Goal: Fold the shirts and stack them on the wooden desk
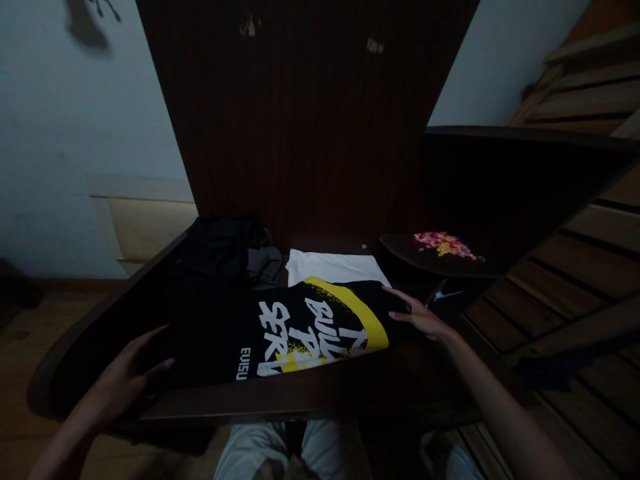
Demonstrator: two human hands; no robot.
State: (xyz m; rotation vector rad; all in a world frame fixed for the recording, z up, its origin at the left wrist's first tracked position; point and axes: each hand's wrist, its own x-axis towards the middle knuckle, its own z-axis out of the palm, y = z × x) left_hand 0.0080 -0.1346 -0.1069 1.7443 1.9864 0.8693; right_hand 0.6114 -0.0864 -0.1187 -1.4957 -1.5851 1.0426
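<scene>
A black T-shirt (pixel 215 333) with white lettering and a yellow band lies folded lengthwise across the dark wooden desk top. My left hand (pixel 125 380) is at its left end, thumb and fingers apart, close to the dark cloth; contact there is hard to see. At the right end, my right hand (pixel 423 319) rests its separated thumb and forefinger on the fabric, with its other fingers mostly hidden. Just behind the T-shirt lies a folded white cloth (pixel 340 265), partly covered by it.
Dark crumpled clothing (pixel 220 250) lies at the back left of the desk (pixel 300 398). Small pink and yellow pieces (pixel 444 244) are heaped on a raised shelf to the right. A tall dark panel (pixel 310 133) stands behind, and wooden slats (pixel 600 253) rise at the right.
</scene>
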